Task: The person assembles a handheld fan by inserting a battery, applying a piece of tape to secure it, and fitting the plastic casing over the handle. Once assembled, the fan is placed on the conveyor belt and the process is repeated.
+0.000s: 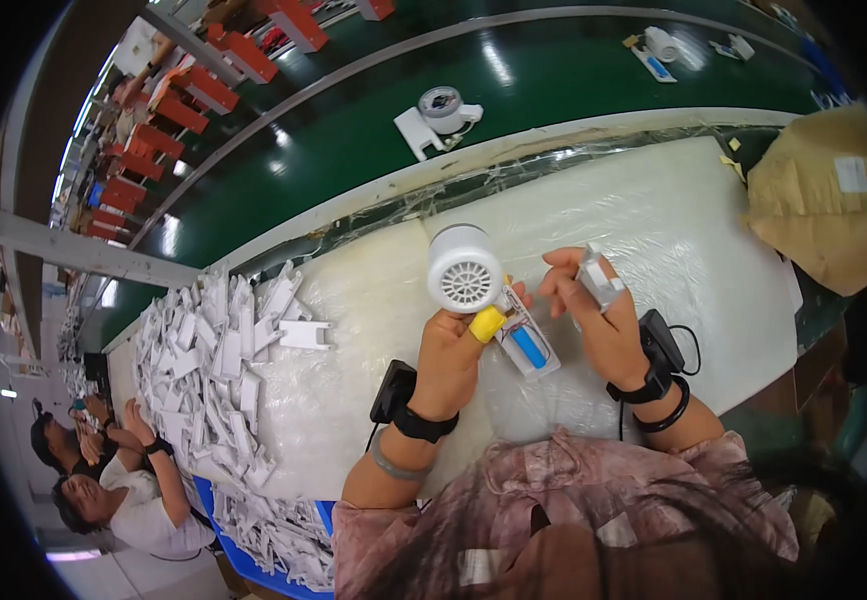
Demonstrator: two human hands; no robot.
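My left hand is closed around a white handheld fan, its round grille facing me. The fan's handle lies open, and a blue battery cell and thin wires show inside. Something yellow sits at my left thumb, seemingly a wrap or cover. To the right of the fan, my right hand is raised and grips a small white plastic cover, apart from the fan. Its fingers partly hide that piece.
A large heap of white plastic housings lies left on the wrapped bench. A blue bin below holds more. Beyond runs a green conveyor carrying a fan assembly. Brown paper lies at right; two people sit left.
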